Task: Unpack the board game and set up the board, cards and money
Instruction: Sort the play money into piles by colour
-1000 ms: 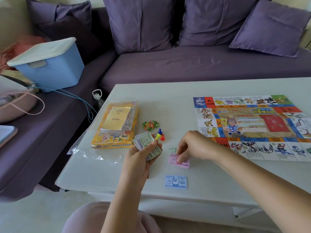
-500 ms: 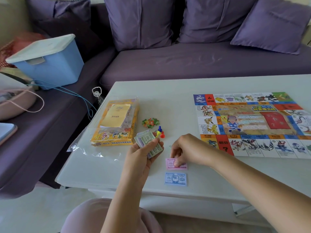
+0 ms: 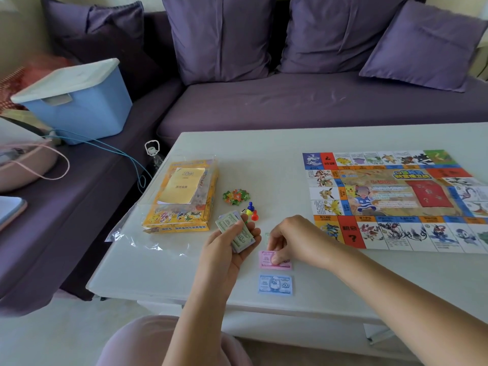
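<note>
Nearest the worktop's front edge lies a small blue paper banknote marked 500 (image 3: 275, 284), flat and alone. Just behind it, a pink paper banknote (image 3: 264, 262) sits under the right hand (image 3: 298, 240), whose curled fingers (image 3: 276, 258) pinch its far side. The left hand (image 3: 224, 250) grips a fanned stack of green paper banknotes (image 3: 232, 225), thumb across the top. These notes look thin, light and limp, probably easiest lifted by a corner. Toward the right edge, the colourful printed game board (image 3: 396, 199) lies unfolded.
</note>
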### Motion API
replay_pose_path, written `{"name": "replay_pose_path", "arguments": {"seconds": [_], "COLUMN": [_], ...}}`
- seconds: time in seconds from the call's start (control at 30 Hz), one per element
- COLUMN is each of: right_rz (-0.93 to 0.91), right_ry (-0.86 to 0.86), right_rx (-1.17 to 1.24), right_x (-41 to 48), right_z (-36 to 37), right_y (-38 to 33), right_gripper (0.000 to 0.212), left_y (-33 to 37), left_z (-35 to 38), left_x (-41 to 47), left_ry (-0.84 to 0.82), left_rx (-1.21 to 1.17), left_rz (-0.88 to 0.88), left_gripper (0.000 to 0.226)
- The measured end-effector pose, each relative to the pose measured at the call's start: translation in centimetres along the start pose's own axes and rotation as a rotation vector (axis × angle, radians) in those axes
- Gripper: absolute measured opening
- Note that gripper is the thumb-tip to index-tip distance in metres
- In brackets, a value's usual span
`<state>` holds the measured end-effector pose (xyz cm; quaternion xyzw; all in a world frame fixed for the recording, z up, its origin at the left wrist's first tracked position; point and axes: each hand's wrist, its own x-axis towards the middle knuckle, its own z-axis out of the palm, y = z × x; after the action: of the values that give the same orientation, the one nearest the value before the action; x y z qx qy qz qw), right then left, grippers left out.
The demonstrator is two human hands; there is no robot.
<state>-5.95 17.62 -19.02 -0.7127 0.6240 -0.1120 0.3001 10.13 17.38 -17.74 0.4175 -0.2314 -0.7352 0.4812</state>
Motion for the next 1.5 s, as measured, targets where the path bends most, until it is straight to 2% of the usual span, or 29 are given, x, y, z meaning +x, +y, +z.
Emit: {"name": "replay_pose_path", "arguments": {"seconds": [0.23, 0.4, 0.53, 0.67, 0.93, 1.5], "right_rz": [-0.021, -0.047, -0.022, -0.018, -0.007, 0.031], "right_ry": [0.030, 0.126, 0.246, 0.169, 0.231, 0.215], "right_rx": [-0.046, -0.015, -0.025, -0.067, 0.054, 0.049], "right_x": [0.0, -0.3, 0.3, 1.0, 1.4, 1.2], "right_z": [0.2, -1.2, -2.8, -1.8, -0.1, -0.2], "right_y": [0.1, 0.4, 2.4, 3.2, 3.3, 3.3], "right_gripper": [0.022, 0.034, 0.021, 0.024, 0.019, 0.018], "left_y": [0.0, 0.0, -0.1, -0.1, 0.5, 0.2], "left_z": [0.0, 0.1, 0.1, 0.3, 0.8, 0.8], "left_x": [0.1, 0.1, 0.0, 0.1, 0.0, -0.1], "left_ry": [0.014, 0.034, 0.023, 0.026, -0.017, -0.040], "left_rx": [-0.005, -0.027, -0.032, -0.050, -0.203, -0.217], "left_rz": [-0.008, -0.026, -0.029, -0.041, -0.052, -0.054], "left_gripper": [0.017, 0.016, 0.017, 0.017, 0.025, 0.027]}}
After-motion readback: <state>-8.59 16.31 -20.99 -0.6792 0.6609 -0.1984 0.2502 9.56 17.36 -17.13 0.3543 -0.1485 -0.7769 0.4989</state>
